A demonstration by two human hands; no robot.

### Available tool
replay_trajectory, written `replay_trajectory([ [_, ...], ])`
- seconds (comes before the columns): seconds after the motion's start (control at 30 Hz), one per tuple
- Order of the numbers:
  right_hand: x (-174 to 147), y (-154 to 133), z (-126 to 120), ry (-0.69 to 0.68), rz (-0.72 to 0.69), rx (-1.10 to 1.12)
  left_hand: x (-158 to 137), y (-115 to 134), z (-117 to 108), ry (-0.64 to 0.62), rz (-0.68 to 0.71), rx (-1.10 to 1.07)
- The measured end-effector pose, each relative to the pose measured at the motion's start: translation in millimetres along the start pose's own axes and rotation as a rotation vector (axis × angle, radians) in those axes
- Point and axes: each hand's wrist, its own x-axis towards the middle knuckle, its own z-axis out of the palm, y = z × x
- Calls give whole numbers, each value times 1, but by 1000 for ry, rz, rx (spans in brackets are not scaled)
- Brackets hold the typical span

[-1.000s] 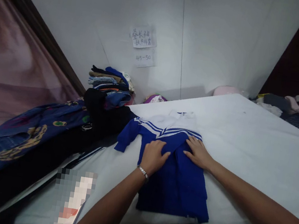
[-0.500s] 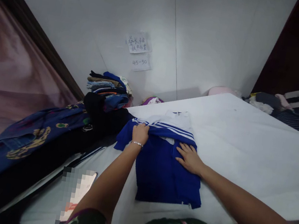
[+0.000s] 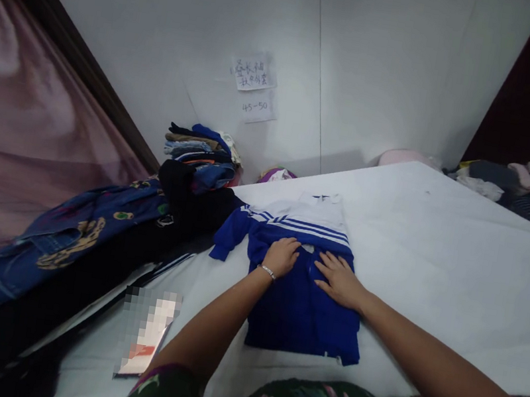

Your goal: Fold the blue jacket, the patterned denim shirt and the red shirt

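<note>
A blue and white striped top (image 3: 297,297) lies on the white table (image 3: 437,253), its blue body folded and one blue sleeve hanging off toward the left. My left hand (image 3: 281,255), with a thin bracelet on the wrist, presses the blue cloth just below the white stripes, fingers curled on the fabric. My right hand (image 3: 340,279) lies flat on the cloth beside it, fingers spread.
A stack of folded clothes (image 3: 199,154) stands at the wall on the left. Dark garments (image 3: 188,203) and a patterned blue jacket (image 3: 73,235) lie left of the table. Two paper notes (image 3: 255,86) hang on the wall. More clothes (image 3: 513,184) lie far right.
My left hand has come back from the top's left shoulder to the middle of the cloth, next to my right hand. The right hand has stayed flat on the top.
</note>
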Motion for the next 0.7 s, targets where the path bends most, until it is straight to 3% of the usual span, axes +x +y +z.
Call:
replay_trajectory([
  [0.13,-1,3,-1,-51,-1,50,11,3,11,-86,-106,-2],
  [0.33,0,18,-9,212,4,36,8,19,6,81,-146,-25],
  [0.43,2,25,-5,92,68,-33,0,10,-6,140,-233,-30],
  [0.5,2,28,0,4,73,-65,-6,-4,-16,198,-372,8],
  [0.6,3,29,6,-10,76,-108,-20,-23,-27,215,-601,46],
  [0.7,3,29,7,-3,79,-136,-36,-28,-26,185,-707,9],
])
